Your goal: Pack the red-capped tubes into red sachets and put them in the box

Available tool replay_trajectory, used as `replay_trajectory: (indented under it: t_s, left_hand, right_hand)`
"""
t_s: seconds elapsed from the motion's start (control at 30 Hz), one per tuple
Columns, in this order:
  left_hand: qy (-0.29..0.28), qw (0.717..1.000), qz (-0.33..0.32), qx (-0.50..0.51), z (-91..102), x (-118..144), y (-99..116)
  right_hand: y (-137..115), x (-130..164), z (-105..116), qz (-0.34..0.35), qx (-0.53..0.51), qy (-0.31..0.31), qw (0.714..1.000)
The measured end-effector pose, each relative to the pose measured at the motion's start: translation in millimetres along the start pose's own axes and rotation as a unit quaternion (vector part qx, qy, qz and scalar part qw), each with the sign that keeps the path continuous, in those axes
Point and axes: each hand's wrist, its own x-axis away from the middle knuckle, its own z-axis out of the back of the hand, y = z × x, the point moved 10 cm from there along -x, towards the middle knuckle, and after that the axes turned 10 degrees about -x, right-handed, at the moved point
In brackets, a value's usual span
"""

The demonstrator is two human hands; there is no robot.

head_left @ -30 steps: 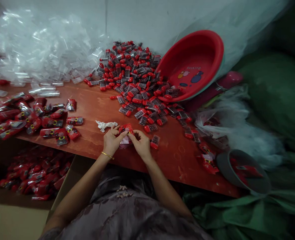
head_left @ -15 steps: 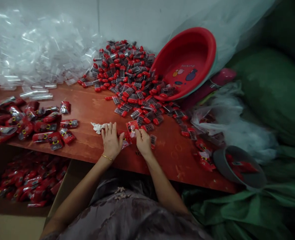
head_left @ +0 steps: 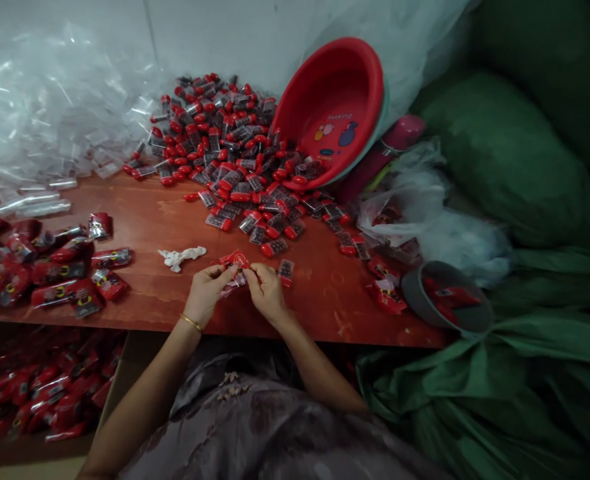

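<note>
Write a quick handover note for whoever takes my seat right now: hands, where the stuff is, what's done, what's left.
Left hand and right hand: both have a grip on one red packet above the table edge.
Loose red-capped pieces: heaped at the back, spilling from the tipped red basin.
Done: filled packets piled on the left, more in the box below.
Left: the heap is large; clear empty bags wait back left.

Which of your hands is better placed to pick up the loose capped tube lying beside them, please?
Right. The right hand lies next to the capped tube; the left hand is farther off, both pinching the red packet.
</note>
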Motion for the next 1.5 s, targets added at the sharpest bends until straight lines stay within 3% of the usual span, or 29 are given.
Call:
replay_trajectory:
  t_s: [0.1, 0.2, 0.3, 0.37, 0.5, 0.6, 0.77, 0.9, 1.17, 1.5]
  left_hand:
    - [0.014, 1.0, -0.008, 0.022, 2.2, 2, 5]
    - [0.01, 0.999, 0.025, 0.032, 1.2, 3, 3]
    - [-0.02, 0.998, 0.055, 0.032, -7.7, 3, -1]
    - [-0.043, 0.996, 0.068, 0.044, -15.4, 5, -4]
    - [-0.05, 0.994, 0.081, 0.062, -18.0, 9, -8]
    - [-0.033, 0.995, 0.077, 0.057, -12.5, 10, -7]
    - [-0.041, 0.995, 0.063, 0.065, -19.4, 14, -2]
    - [-0.059, 0.995, 0.038, 0.065, -27.9, 19, 4]
    - [-0.06, 0.997, -0.014, 0.04, -23.8, 27, 16]
    - [-0.032, 0.996, 0.002, 0.084, -22.6, 26, 9]
  right_hand:
    - [13, -2, 23, 0.015, -0.02, -0.051, 0.998]
    - [37, -5, 53, 0.046, 0.064, -0.114, 0.99]
    - [66, -2, 60, 0.056, 0.142, -0.218, 0.964]
    - [77, 0, 58, 0.054, 0.153, -0.249, 0.955]
    - [70, 5, 59, 0.021, 0.092, -0.2, 0.975]
    - [55, 20, 62, -0.046, -0.046, -0.153, 0.986]
    - [29, 47, 45, -0.169, -0.271, -0.157, 0.934]
    - [32, 51, 26, -0.262, -0.369, -0.143, 0.88]
    - [38, 52, 6, -0.319, -0.448, -0.145, 0.823]
    - [36, 55, 6, -0.3, -0.433, -0.131, 0.84]
